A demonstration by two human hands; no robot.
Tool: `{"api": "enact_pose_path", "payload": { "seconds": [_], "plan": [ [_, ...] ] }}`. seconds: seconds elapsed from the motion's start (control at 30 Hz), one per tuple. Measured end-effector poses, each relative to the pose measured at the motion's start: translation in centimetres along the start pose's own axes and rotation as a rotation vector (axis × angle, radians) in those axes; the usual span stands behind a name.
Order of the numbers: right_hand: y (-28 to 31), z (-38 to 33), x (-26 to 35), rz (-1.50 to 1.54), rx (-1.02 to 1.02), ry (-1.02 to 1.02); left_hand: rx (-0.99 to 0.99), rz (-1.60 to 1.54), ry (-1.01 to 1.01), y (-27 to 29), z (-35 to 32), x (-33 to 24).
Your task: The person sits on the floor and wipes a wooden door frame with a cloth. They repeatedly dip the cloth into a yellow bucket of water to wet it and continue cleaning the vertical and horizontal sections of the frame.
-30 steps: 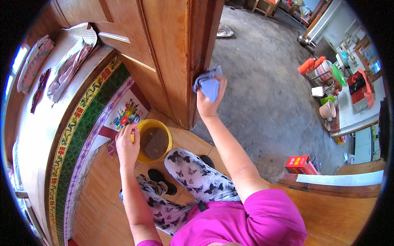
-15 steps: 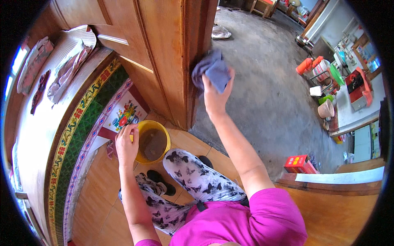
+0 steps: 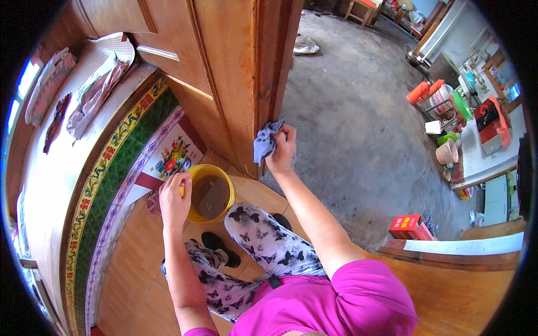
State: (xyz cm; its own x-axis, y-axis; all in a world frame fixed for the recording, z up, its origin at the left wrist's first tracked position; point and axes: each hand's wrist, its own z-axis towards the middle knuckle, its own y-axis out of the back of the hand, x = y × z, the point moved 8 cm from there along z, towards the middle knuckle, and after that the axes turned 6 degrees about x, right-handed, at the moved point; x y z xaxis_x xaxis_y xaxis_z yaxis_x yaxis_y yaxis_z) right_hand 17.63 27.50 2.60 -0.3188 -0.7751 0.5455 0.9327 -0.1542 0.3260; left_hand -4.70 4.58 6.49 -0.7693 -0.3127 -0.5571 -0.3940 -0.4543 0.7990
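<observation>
A crumpled blue-grey cloth (image 3: pixel 264 143) is bunched in my right hand (image 3: pixel 282 152), whose fingers are closed round it. It lies against the lower edge of the brown wooden door post (image 3: pixel 268 73). My left hand (image 3: pixel 175 200) hovers at the left rim of a yellow bucket (image 3: pixel 231 189), fingers curled and thumb drawn in. Whether those fingers grip the rim or something small is hidden. Murky brown water (image 3: pixel 210 197) stands in the bucket, which sits on the tiles between the door post and my knees.
To the left runs a bed-like ledge (image 3: pixel 61 185) with a patterned tile front and folded cloths. Grey concrete floor (image 3: pixel 347 123) stretches beyond the post. A red box (image 3: pixel 404 226) stands by the threshold at right; buckets and basins crowd the far right.
My right hand has moved down along the door post with the cloth, which is now more tightly bunched. The left hand has stayed by the bucket.
</observation>
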Motion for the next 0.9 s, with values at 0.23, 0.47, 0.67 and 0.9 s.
{"api": "enact_pose_path", "payload": {
  "seconds": [0.23, 0.47, 0.67, 0.9],
  "plan": [
    [1.0, -1.0, -1.9, 0.232, 0.104, -0.142, 0.0, -0.047, -0.032, -0.4, 0.6, -0.1],
    [8.8, 19.9, 12.0, 0.181, -0.277, 0.399, -0.015, -0.028, -0.037, -0.3, 0.5, 0.2],
    [6.4, 18.3, 10.7, 0.058, -0.258, 0.334, -0.03, -0.035, -0.048, 0.0, 0.6, -0.5],
    [1.3, 3.0, 0.7, -0.04, 0.026, -0.038, -0.016, -0.032, -0.064, -0.4, 0.5, -0.3]
  ]
}}
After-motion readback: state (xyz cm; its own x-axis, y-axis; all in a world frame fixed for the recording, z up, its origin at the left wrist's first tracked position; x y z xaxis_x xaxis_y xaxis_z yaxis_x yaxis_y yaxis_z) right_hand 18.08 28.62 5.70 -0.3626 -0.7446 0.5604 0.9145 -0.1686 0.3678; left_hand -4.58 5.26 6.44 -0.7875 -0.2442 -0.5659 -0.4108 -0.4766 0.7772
